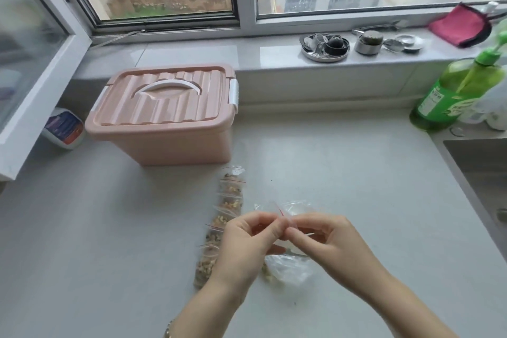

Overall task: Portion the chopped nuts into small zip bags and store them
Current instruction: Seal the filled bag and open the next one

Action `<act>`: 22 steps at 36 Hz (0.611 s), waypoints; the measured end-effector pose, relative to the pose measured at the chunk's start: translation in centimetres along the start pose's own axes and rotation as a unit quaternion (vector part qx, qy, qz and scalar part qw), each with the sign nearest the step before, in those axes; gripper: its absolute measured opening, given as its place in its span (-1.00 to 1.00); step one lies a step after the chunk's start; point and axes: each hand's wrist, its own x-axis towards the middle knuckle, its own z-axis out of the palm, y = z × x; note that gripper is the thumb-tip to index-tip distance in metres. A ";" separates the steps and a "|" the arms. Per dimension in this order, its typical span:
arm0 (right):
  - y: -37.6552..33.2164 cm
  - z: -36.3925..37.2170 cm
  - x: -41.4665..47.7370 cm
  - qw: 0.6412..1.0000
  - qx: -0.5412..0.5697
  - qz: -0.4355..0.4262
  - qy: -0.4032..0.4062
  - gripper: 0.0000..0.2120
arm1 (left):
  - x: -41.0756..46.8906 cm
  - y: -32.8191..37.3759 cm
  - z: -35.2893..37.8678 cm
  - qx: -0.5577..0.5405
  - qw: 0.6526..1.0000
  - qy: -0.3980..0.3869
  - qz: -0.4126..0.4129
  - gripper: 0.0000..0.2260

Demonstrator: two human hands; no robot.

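Storage box point(164, 134): pale pink, ribbed lid; handle point(170, 87) and side latches white. Pinched zip bag point(282, 212): clear, thin red seal stripe. Row of filled zip bags point(230, 195): clear, red stripes, tan-brown nuts point(219, 221). Countertop point(356, 173): light grey, faint speckle. Dish-soap bottle point(450, 96): green. Cloth point(458, 25) on sill: magenta, dark edging.

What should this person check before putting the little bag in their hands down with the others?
1. Hold on the bag: ok. The left hand and right hand both pinch the small zip bag at its red-lined top.
2. Zip fully pressed closed: cannot tell, the fingers cover it.
3. Place to lay it: ok. There is bare counter beside the row of filled bags.
4. Pink storage box ready to receive bags: not ok, its lid is on.
5. Nuts left to portion: cannot tell. Only a few show in the larger clear bag.
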 end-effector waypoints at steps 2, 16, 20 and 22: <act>0.0 -0.3 0.1 0.999 0.035 0.018 -0.006 -0.84 | 0.1 -0.1 -0.1 0.027 1.000 -0.013 0.005 -0.86; 1.8 0.9 0.1 0.949 0.247 0.185 0.059 -0.85 | 0.9 -2.4 -1.0 0.007 0.994 -0.090 -0.055 -0.86; 2.6 1.0 -0.1 0.976 0.128 0.152 0.089 -0.76 | 0.9 -3.0 -0.8 0.065 0.993 -0.057 -0.079 -0.91; 3.2 1.0 -0.3 0.989 -0.049 0.084 0.108 -0.75 | 0.9 -3.3 -0.6 0.215 0.976 -0.001 -0.036 -0.82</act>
